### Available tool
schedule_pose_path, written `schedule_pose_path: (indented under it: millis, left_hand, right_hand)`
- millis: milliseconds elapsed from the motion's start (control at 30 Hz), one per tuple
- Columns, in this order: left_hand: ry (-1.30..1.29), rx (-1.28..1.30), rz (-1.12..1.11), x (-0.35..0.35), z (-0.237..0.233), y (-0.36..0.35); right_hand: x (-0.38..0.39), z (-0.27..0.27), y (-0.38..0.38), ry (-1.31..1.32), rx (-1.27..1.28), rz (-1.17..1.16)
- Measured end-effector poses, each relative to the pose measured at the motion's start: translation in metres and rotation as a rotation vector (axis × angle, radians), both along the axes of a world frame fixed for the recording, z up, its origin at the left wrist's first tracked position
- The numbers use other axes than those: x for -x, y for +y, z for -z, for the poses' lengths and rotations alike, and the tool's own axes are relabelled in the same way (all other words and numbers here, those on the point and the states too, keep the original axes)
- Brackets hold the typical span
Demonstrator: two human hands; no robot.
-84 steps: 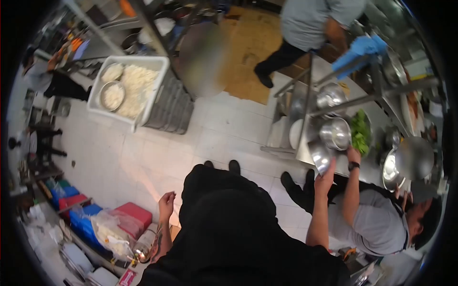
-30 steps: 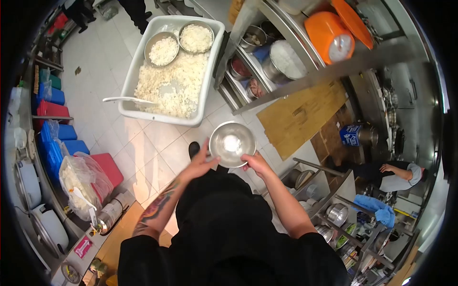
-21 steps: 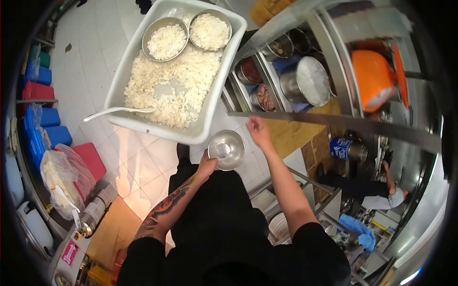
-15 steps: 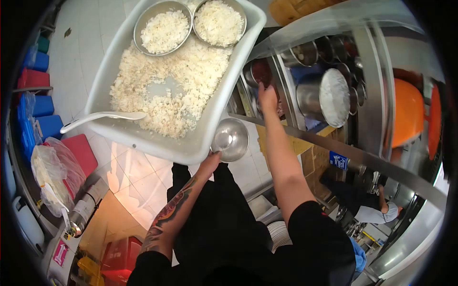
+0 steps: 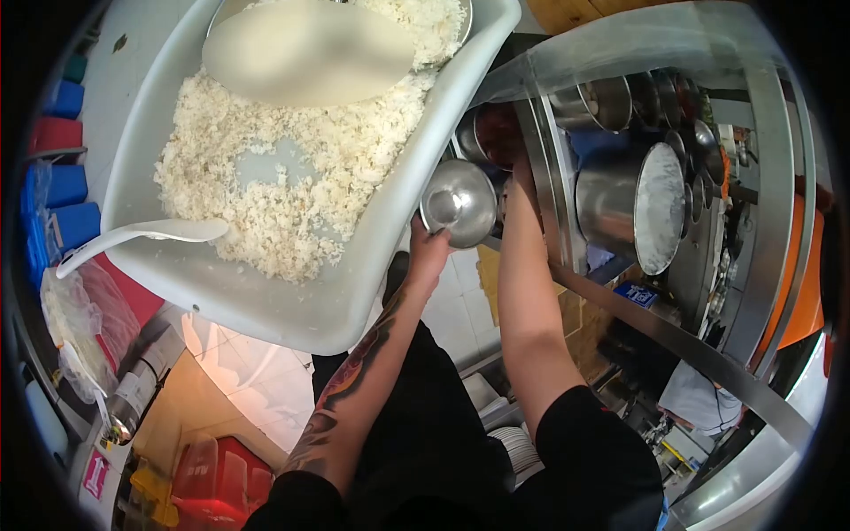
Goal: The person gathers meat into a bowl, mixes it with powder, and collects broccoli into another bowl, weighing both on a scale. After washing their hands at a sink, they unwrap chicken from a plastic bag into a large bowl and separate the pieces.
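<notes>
Bowl (image 5: 460, 202), steel, pinched at rim just above our left hand (image 5: 428, 255), beside rice tub (image 5: 266, 301). We judge it light, rigid, slick: hold rim. Right hand (image 5: 518, 184) just beyond it, fingers hidden, cannot tell.

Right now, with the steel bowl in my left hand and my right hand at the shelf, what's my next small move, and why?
Probably tuck the steel bowl closer under your right hand. Your left hand holds it, seemingly empty, beside the rice tub, while the right hand reaches the shelf container with dark red contents, so a short carry spills less.
</notes>
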State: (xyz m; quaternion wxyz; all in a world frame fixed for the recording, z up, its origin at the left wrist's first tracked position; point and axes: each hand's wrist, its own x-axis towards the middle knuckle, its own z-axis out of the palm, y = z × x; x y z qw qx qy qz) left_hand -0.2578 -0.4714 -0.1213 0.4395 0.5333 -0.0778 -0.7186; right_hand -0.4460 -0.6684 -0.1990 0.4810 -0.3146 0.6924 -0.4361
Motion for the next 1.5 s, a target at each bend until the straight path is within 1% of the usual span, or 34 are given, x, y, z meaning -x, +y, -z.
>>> schedule_pose_path:
  millis: [67,100,167,267,333,400,433,467,500,533,567,600,633,667,733,800,867,900,933,967,1000,1033,1067,1100,1133,1167,1233,1267,1300,1333,1400,1433,1467,1500]
  left_hand:
    - [0.012,0.01,-0.056,0.012,-0.003,-0.013]
    - [-0.03,0.014,-0.046,0.02,0.005,-0.018]
    - [-0.041,0.026,-0.034,0.026,0.006,-0.026]
    - [-0.056,0.048,-0.026,0.033,0.008,-0.031]
    - [-0.081,0.038,-0.025,0.036,0.012,-0.034]
    - [-0.051,0.042,-0.037,0.032,0.008,-0.032]
    - [-0.023,0.042,-0.049,0.03,0.007,-0.03]
    - [-0.018,0.049,-0.042,0.029,0.013,-0.026]
    - [-0.095,0.122,-0.052,0.029,0.029,-0.018]
    - [-0.172,0.197,-0.059,0.024,0.026,-0.014]
    - [-0.147,0.176,-0.084,0.022,0.019,-0.006]
    - [-0.146,0.193,-0.07,0.017,0.009,0.003]
    - [-0.077,0.215,-0.073,0.011,-0.001,0.013]
    - [-0.006,0.236,-0.071,0.006,-0.014,0.023]
    - [0.03,0.237,-0.015,-0.009,-0.056,0.043]
    - [0.06,0.238,0.063,-0.022,-0.108,0.062]
    - [-0.057,0.309,0.198,-0.036,-0.159,0.076]
    - [-0.035,0.333,0.287,-0.045,-0.17,0.082]
    - [-0.034,0.386,0.335,-0.056,-0.188,0.087]
    - [-0.019,0.359,0.401,-0.067,-0.206,0.09]
    - [-0.011,0.326,0.462,-0.076,-0.224,0.086]
    - [-0.041,0.323,0.57,-0.085,-0.245,0.077]
    - [-0.079,0.311,0.672,-0.096,-0.263,0.067]
    - [-0.103,0.335,0.744,-0.101,-0.275,0.056]
    - [-0.212,0.426,0.842,-0.102,-0.319,0.049]
    - [-0.271,0.497,0.833,-0.1,-0.332,0.046]
    - [-0.34,0.596,0.824,-0.097,-0.36,0.03]
    - [-0.414,0.649,0.894,-0.1,-0.379,0.019]
    - [-0.488,0.696,0.962,-0.103,-0.391,0.006]
    - [-0.465,0.699,0.967,-0.105,-0.401,-0.008]
    - [-0.398,0.662,0.803,-0.107,-0.433,-0.027]
    - [-0.387,0.686,0.736,-0.105,-0.461,-0.033]
    - [-0.375,0.705,0.667,-0.101,-0.486,-0.041]
    - [-0.383,0.763,0.622,-0.098,-0.501,-0.058]
  right_hand:
    - [0.006,-0.008,0.016,-0.032,-0.001,0.025]
    - [0.007,-0.012,0.024,-0.04,0.004,0.037]
    - [0.006,-0.021,0.043,-0.036,0.019,0.063]
    - [-0.015,-0.041,0.076,0.052,0.077,0.105]
    - [-0.044,-0.068,0.1,0.095,0.19,0.137]
    - [-0.08,-0.101,0.125,0.036,0.347,0.14]
    - [-0.074,-0.086,0.13,0.074,0.369,-0.02]
    - [-0.066,-0.074,0.136,0.08,0.375,-0.014]
    - [-0.066,-0.074,0.143,0.196,0.155,-0.167]
    - [-0.067,-0.082,0.151,0.307,-0.07,-0.313]
    - [-0.066,-0.094,0.16,0.309,-0.063,-0.297]
    - [-0.067,-0.113,0.167,0.498,0.107,-0.385]
    - [-0.068,-0.135,0.174,0.691,0.278,-0.466]
    - [-0.068,-0.158,0.184,0.698,0.289,-0.439]
    - [-0.071,-0.211,0.205,0.766,0.277,-0.473]
    - [-0.078,-0.262,0.228,0.757,0.326,-0.386]
    - [-0.081,-0.303,0.252,0.786,0.183,-0.591]
    - [-0.081,-0.309,0.264,0.8,0.22,-0.567]
    - [-0.083,-0.331,0.275,0.819,0.247,-0.5]
    - [-0.084,-0.354,0.285,0.8,0.263,-0.501]
    - [-0.085,-0.377,0.294,0.78,0.279,-0.509]
    - [-0.088,-0.397,0.301,0.79,0.354,-0.459]
    - [-0.09,-0.413,0.308,0.794,0.378,-0.416]
    - [-0.091,-0.427,0.316,0.862,0.398,-0.491]
    - [-0.091,-0.444,0.323,0.93,0.411,-0.571]
    - [-0.092,-0.462,0.321,0.901,0.578,-0.554]
    - [-0.085,-0.498,0.316,0.922,0.625,-0.472]
    - [-0.081,-0.515,0.313,0.931,0.652,-0.42]
    - [-0.077,-0.534,0.313,0.793,0.767,-0.301]
    - [-0.076,-0.548,0.319,0.793,0.78,-0.291]
    - [-0.063,-0.566,0.33,0.219,0.794,0.107]
    - [-0.052,-0.567,0.336,0.215,0.807,0.099]
    - [-0.039,-0.564,0.346,0.096,0.799,0.176]
    - [-0.026,-0.56,0.355,-0.022,0.785,0.249]
